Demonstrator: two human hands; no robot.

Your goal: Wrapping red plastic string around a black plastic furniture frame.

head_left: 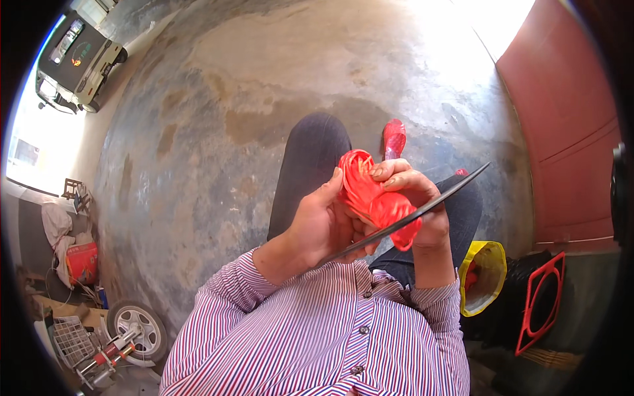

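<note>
A twisted bundle of shiny red strips [370, 188], looped at its upper end, lies between my two hands in front of my lap. My left hand [320, 218] is closed on the bundle from the left, its thumb along the side. From the right, my right hand [413, 188] presses its fingers over the bundle's middle. A long, thin dark strip [456, 188] crosses slantwise in front of the bundle's lower end and my right hand. What that strip belongs to I cannot make out. Some of my fingers are hidden behind the bundle.
A yellow-rimmed bag [503, 261] with red material inside stands by my right side, near a red frame [525, 323]. Beyond my knees is a red shoe [394, 137]. A wheel [137, 330] and a wire basket [74, 340] lie lower left; a small vehicle [76, 56] stands far left.
</note>
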